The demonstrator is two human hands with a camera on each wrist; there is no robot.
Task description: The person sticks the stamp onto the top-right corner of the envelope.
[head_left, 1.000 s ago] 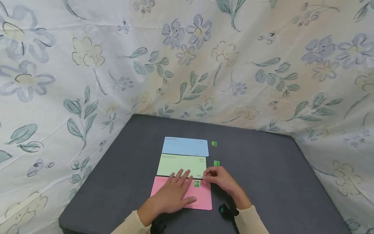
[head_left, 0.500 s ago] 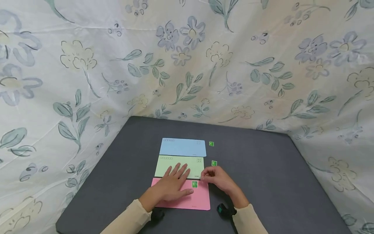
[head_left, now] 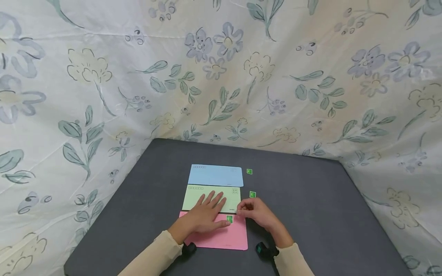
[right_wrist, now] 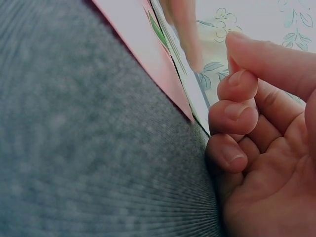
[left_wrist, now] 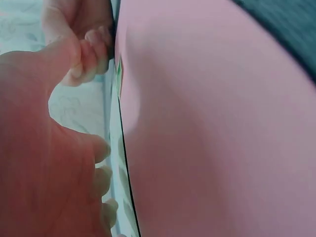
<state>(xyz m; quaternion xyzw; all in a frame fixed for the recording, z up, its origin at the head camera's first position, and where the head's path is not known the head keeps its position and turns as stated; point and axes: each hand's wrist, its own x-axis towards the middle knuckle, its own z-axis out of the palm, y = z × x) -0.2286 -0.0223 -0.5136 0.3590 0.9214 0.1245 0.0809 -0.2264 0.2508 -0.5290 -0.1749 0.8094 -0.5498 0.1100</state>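
My left hand (head_left: 204, 217) is spread flat over the pink envelope (head_left: 224, 239) and green envelope (head_left: 193, 199), fingers pointing away from me. Its thumb tip lies just below a green stamp (head_left: 229, 219) on the pink envelope's upper right. At the right edge of these two envelopes is my right hand (head_left: 257, 216), fingers curled and thumb near the index finger. Nothing shows between those fingers (right_wrist: 233, 118) in the right wrist view. Two more green stamps lie on the table: one stamp (head_left: 253, 194) beside the green envelope, another stamp (head_left: 249, 171) beside the blue envelope (head_left: 215, 177).
The envelopes form a column on the dark grey table (head_left: 310, 207), blue farthest away. A flowered cloth (head_left: 221, 76) hangs behind and at both sides. Dark wrist cameras with straps sit under both sleeves, such as the right camera (head_left: 265, 250).
My left hand has slid forward, so its fingers reach farther over the green envelope and its thumb is closer to the stamp. The right hand stays by the envelope edge. The head view has shifted slightly.
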